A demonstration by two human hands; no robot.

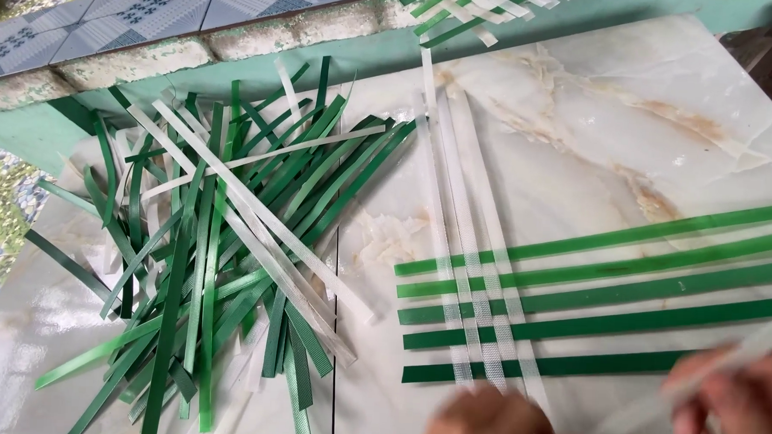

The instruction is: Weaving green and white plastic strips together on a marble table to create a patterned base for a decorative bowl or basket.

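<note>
- Pinching a blurred white strip [723, 361] in the right hand [734, 409], fingers closed on it, lower right.
- Resting the left hand [490, 422] at the bottom centre, just below the green-and-white weave [485, 319]; grip impossible to tell.
- Lying heaped at left: loose strips [222, 254].

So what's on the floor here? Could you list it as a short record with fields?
Surface: pale marble-look tiles
Woven part: five green strips crossed by three white strips
Loose heap: green and white strips on the left
Left hand: at the woven part's lower edge
Right hand: holds a blurred white strip
</note>
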